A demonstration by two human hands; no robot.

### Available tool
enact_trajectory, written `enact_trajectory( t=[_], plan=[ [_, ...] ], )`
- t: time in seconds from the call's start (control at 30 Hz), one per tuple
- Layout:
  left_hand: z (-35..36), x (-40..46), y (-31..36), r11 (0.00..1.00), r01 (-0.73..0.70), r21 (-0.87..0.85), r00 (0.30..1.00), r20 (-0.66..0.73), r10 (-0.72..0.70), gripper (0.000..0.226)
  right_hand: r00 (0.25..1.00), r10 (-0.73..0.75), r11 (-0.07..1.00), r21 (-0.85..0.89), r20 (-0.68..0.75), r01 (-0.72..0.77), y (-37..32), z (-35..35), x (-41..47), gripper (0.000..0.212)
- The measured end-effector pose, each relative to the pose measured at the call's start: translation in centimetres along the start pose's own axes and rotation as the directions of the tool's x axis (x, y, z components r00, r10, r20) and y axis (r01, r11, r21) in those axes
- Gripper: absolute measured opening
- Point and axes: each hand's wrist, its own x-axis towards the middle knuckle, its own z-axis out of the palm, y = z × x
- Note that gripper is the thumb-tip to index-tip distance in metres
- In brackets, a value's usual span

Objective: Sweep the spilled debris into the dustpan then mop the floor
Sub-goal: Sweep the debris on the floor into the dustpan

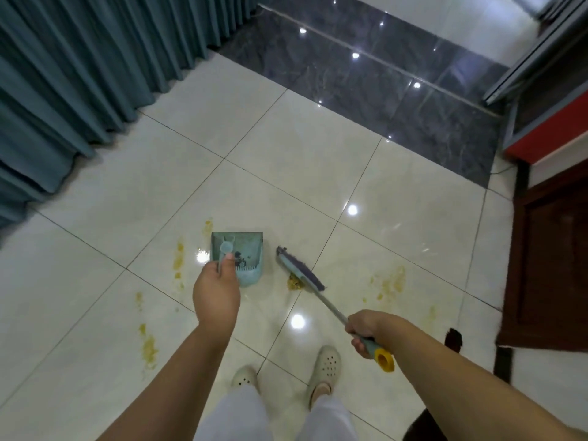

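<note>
I see the left hand (pixel 216 292) clamped on the dustpan (pixel 237 256) handle, pan on the tile floor (pixel 318 173) mid-frame. Right hand (pixel 366 331) gripped around the broom (pixel 300 270) handle, head just right of the pan, touching a debris (pixel 294 283) clump. More smears either side; open tile ahead, curtain (pixel 79 74) along the left edge, cabinet (pixel 547 249) on the right.

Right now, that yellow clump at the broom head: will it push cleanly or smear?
Probably smears: the clump looks wet and mushy, and yellow streaks mark the tiles. The glossy floor should let it slide. The broom bristles may pick some up.
</note>
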Motion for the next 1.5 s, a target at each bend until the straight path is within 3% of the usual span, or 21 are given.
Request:
enact_trajectory(
  t=[0.23, 0.47, 0.67, 0.83, 1.03, 1.23, 1.5],
  plan=[
    [-2.8, 1.5, -0.1, 0.999, -0.045, -0.014, 0.998, 0.040, 0.046, 0.044, 0.999, -0.054, 0.996, 0.076, 0.004, 0.054, 1.3, 0.0, -3.8, 0.015],
    [-4.3, 1.9, -0.8, 0.998, -0.064, -0.012, 0.995, 0.072, 0.065, 0.046, 0.999, -0.018, 0.982, 0.186, -0.035, 0.024, 2.2, 0.9, -4.6, 0.016],
    [-5.2, 2.2, -2.4, 0.997, -0.073, 0.020, 0.994, 0.081, 0.071, 0.048, 0.996, -0.035, 0.930, 0.367, 0.078, 0.004, 2.1, 4.8, -3.3, 0.015],
    [-4.7, 1.9, -2.9, 0.998, -0.063, 0.026, 0.991, 0.121, 0.059, 0.046, 0.989, -0.069, 0.843, 0.539, 0.131, -0.013, 3.4, 5.2, -3.5, 0.018],
    [-3.1, -0.1, -3.0, 0.998, -0.051, 0.038, 0.989, 0.142, 0.045, 0.044, 0.977, -0.098, 0.648, 0.757, 0.189, -0.082, 6.7, 5.2, -4.7, 0.023],
    [-2.1, -1.9, -2.3, 0.997, -0.047, 0.060, 0.985, 0.168, 0.036, 0.042, 0.977, -0.067, 0.501, 0.854, 0.201, -0.142, 10.9, 5.9, -6.0, 0.022],
    [-1.4, -3.6, -1.9, 0.997, -0.066, 0.043, 0.986, 0.155, 0.059, 0.042, 0.986, 0.026, 0.389, 0.907, 0.166, -0.163, 15.1, 8.0, -6.3, 0.016]
  ],
)
